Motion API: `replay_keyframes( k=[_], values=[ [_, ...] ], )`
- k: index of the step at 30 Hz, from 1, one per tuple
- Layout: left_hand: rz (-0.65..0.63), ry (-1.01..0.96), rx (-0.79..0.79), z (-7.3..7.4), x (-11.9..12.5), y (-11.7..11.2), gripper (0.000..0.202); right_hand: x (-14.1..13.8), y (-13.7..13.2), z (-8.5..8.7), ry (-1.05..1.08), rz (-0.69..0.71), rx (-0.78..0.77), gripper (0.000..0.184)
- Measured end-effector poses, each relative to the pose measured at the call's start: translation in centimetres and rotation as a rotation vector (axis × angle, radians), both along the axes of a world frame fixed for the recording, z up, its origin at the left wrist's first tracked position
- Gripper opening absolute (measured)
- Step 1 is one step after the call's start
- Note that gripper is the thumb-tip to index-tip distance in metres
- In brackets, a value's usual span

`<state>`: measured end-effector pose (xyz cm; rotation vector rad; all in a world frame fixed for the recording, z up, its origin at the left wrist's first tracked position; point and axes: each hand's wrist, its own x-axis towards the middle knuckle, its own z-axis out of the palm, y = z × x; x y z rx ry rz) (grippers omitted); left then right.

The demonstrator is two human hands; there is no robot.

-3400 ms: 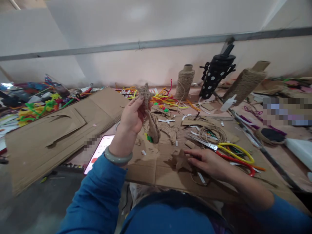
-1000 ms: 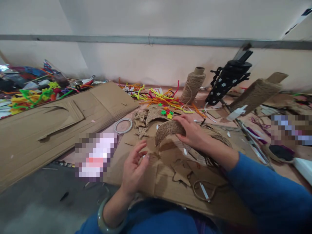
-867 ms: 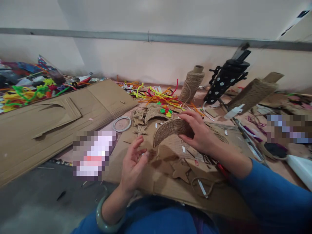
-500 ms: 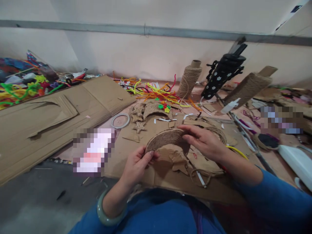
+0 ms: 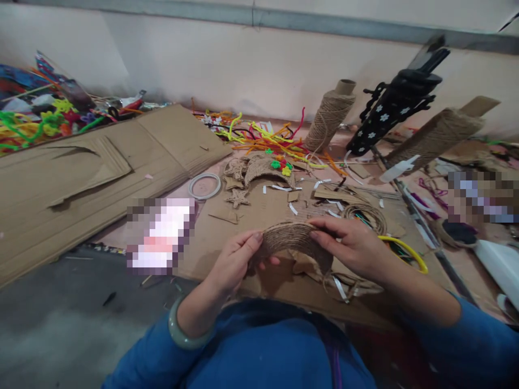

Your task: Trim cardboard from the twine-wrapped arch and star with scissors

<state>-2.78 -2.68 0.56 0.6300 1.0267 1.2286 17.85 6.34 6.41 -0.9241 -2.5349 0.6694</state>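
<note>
A crescent wrapped in brown twine is held above the cardboard, its curve upward and its ends pointing down. My left hand pinches its left side, thumb on top. On its upper right, my right hand grips the edge between thumb and fingers. Loose twine and cut cardboard pieces lie beneath it, partly hidden. Beyond stands another twine crescent with small coloured flowers, beside a twine-covered star.
Two twine spools and a black flowered holder stand at the back. Pipe cleaners lie behind the work. A large cardboard sheet and a white ring are at left. A twine coil and yellow-handled tool lie right.
The crescent has been turned so its flat twine face shows more, and both hands have shifted with it. The camera view has tilted down and slightly left.
</note>
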Motion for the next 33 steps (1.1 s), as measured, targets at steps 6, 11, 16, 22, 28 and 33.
replay_keyframes(
  k=[6, 11, 16, 22, 28, 33],
  values=[
    [-0.007, 0.006, 0.012, -0.6, -0.3, -0.1, 0.041, -0.2, 0.0, 0.3, -0.005, 0.009, -0.040, 0.027],
    [-0.012, -0.030, 0.090, -0.4, -0.5, 0.0, 0.038, -0.4, -0.2, 0.5, -0.015, 0.049, -0.085, 0.025],
    [-0.085, 0.057, 0.113, -0.9, -0.7, -0.1, 0.033, -1.5, -0.4, 0.5, 0.005, 0.092, -0.244, 0.029],
    [-0.044, 0.088, 0.159, -1.5, -0.7, -0.3, 0.031, -2.9, -0.6, -0.4, -0.037, 0.006, -0.261, 0.041],
    [-0.014, 0.008, 0.128, -1.2, -0.5, -0.3, 0.030, -3.0, -0.5, -0.6, -0.023, 0.013, -0.252, 0.038],
    [0.057, -0.055, 0.058, -0.8, -0.4, -0.2, 0.032, -1.7, -0.3, -0.3, 0.029, 0.007, -0.291, 0.044]
  ],
)
